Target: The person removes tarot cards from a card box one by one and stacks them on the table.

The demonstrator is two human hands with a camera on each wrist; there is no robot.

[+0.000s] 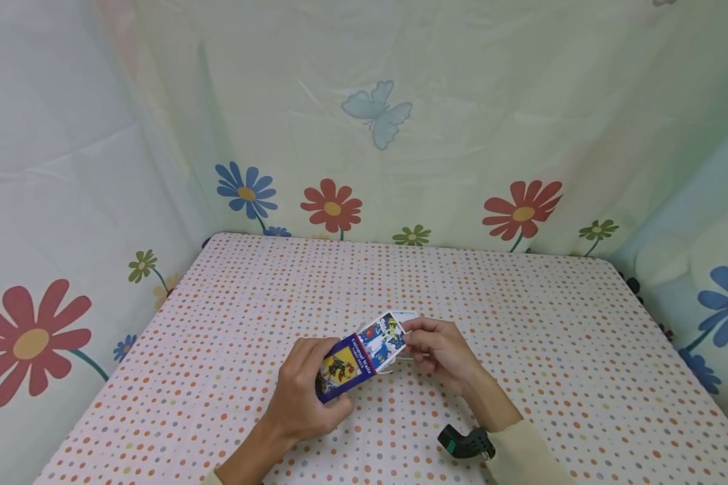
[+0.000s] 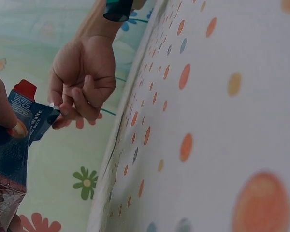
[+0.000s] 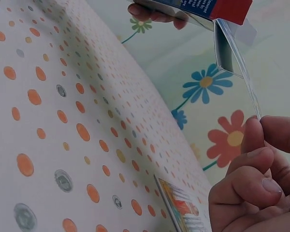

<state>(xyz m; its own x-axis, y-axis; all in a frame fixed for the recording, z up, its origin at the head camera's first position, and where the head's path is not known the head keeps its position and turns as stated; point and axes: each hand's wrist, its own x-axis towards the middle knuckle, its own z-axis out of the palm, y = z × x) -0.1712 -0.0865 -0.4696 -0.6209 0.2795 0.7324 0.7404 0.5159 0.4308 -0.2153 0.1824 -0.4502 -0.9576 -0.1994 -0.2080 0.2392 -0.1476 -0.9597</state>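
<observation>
Tarot box: a slim blue-and-purple card box (image 1: 344,369) with a yellow picture panel and the words "Universal Waite" is held above the worktop, tilted, its upper end directed toward 2 o'clock in the head view.
Left hand: the lower end of the box is gripped by the left hand (image 1: 303,391), placed at 8 o'clock from the box; the thumb is set along the near side and the fingers along the far side.
Picture card: a white-bordered rectangular card (image 1: 381,342) with a blue, white and yellow illustration is seen extending from the box toward 2 o'clock; whether one card or several are drawn out cannot be told.
Right hand: the outer edge of the picture card is pinched between thumb and fingers by the right hand (image 1: 439,353), placed at 3 o'clock from the card.
Box end: a red flap (image 3: 234,12) is shown at the box's end in the right wrist view.
Loose item: a flat, colourful printed piece (image 3: 183,208) is seen lying on the worktop at 6 o'clock in the same view.
Worktop: a pale covering with multicoloured dots is spread over the worktop (image 1: 249,296).
Wrist device: a curved black device (image 1: 461,442) is seen beside the right sleeve (image 1: 524,451), at 5 o'clock from the card.
Backdrop: the worktop is backed at 12 o'clock by a pale flower-and-butterfly curtain (image 1: 437,101).
</observation>
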